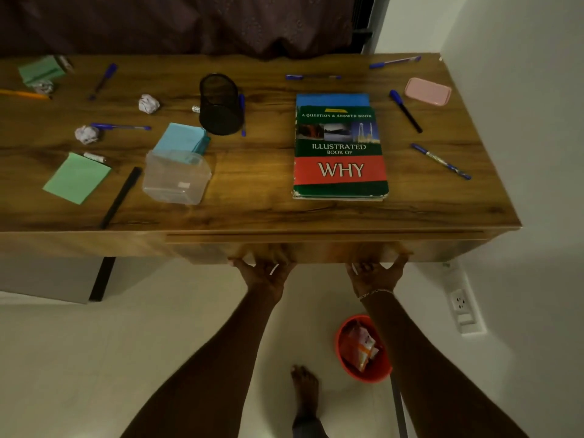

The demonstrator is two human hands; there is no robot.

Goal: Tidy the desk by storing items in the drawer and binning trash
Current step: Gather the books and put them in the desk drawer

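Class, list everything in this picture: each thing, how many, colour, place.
desk: one, brown wood, centre
drawer: one, brown, desk front
pens: seven, blue, scattered over desk
black pen: one, black, front left
pencil: one, orange, far left
books: two, green-red atop blue, right of centre
mesh cup: one, black, centre
clear box: one, transparent, front left
paper pads: two, green and pale blue, left
paper balls: at least two, white, left
case: one, pink, far right
bin: one, red, floor
left hand: one, gripping drawer's lower edge
right hand: one, same edge
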